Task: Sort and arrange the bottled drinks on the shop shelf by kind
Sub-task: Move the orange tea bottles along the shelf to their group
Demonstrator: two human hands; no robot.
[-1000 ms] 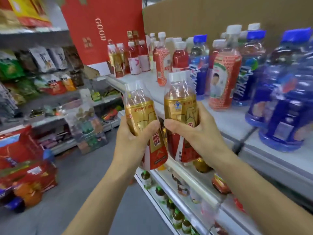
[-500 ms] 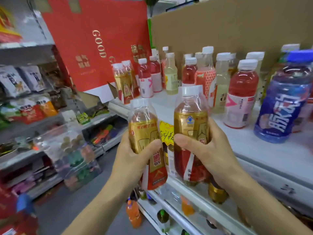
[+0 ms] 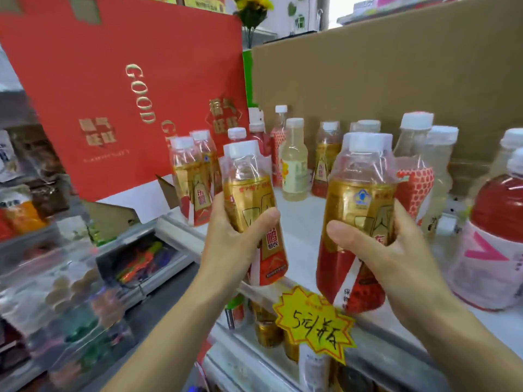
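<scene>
Left grip (image 3: pixel 235 244) clamped round one gold-and-red bottle (image 3: pixel 249 199), right grip (image 3: pixel 396 264) clamped round its twin (image 3: pixel 359 202), both held over the front edge of the white shelf (image 3: pixel 300 222), like bottles (image 3: pixel 189 179) standing behind at its left end.

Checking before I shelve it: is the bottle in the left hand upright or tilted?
Tilted: the gold-and-red drink bottle in the left hand leans, white cap further left than its base.
</scene>
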